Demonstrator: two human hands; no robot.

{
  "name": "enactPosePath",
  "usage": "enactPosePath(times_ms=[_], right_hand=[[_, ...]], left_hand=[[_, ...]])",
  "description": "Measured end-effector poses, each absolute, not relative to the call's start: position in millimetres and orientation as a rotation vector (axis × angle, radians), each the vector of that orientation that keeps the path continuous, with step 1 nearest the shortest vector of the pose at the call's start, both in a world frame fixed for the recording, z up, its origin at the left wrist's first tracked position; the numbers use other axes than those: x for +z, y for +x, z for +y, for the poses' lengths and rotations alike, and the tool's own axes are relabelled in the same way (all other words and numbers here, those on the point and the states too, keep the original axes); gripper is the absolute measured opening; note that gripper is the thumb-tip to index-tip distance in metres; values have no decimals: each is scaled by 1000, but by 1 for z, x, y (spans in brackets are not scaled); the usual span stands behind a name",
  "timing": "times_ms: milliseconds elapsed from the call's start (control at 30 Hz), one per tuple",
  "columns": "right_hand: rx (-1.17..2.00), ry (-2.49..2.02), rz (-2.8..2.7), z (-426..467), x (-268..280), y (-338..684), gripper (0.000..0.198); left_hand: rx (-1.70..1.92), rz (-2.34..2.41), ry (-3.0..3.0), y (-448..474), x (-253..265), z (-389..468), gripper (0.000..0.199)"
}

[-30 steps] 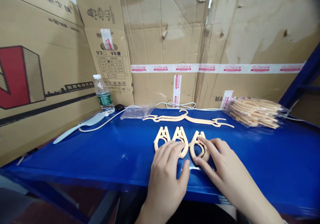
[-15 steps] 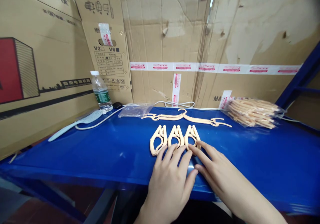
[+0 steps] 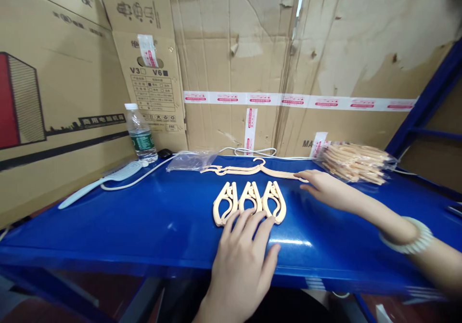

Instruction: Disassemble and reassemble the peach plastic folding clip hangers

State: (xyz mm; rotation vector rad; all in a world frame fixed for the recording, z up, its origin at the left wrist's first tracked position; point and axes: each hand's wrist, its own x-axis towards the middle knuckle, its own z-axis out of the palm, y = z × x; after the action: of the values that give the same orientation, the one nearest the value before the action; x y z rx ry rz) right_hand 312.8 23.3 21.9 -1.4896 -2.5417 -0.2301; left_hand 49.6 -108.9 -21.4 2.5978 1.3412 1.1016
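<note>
Three folded cream-coloured hangers, a left one (image 3: 217, 212), a middle one (image 3: 242, 202) and a right one (image 3: 282, 207), lie in a row on the blue table. My left hand (image 3: 245, 251) rests flat with fingers spread, its fingertips at the lower ends of the middle and left hangers. Behind the row lies an unfolded hanger (image 3: 276, 173), hook toward the back. My right hand (image 3: 327, 188) reaches over the right end of this hanger, fingers stretched out and thumb apart below them. That end is partly hidden by the hand.
A clear bag of more hangers (image 3: 353, 163) lies at the back right. An empty-looking plastic bag (image 3: 191, 161), a water bottle (image 3: 142, 140), a pale hairbrush (image 3: 119, 174) and a white cable (image 3: 144, 178) are on the left. Cardboard (image 3: 231, 72) walls off the blue table (image 3: 144, 236).
My right hand has left the right folded hanger and moved up and right to the unfolded hanger's end. My left hand stays by the folded row. The view has shifted slightly.
</note>
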Motion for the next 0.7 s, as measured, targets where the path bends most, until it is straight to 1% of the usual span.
enactPosePath(times_ms=[133, 300, 500, 567, 700], right_hand=[[-275, -1481, -2565, 49, 14, 304, 34], [-294, -1443, -2554, 57, 8, 297, 27], [-151, -1399, -2508, 53, 12, 300, 18], [-81, -1390, -2487, 46, 17, 304, 18], [92, -1367, -2343, 23, 36, 319, 29]], left_hand=[[1104, 1293, 2569, 48, -19, -110, 38], [1108, 1265, 2535, 47, -18, -111, 39], [1153, 1232, 2467, 46, -15, -112, 40], [1186, 1195, 2422, 45, -13, -112, 39], [1299, 1140, 2284, 43, -13, -113, 36]])
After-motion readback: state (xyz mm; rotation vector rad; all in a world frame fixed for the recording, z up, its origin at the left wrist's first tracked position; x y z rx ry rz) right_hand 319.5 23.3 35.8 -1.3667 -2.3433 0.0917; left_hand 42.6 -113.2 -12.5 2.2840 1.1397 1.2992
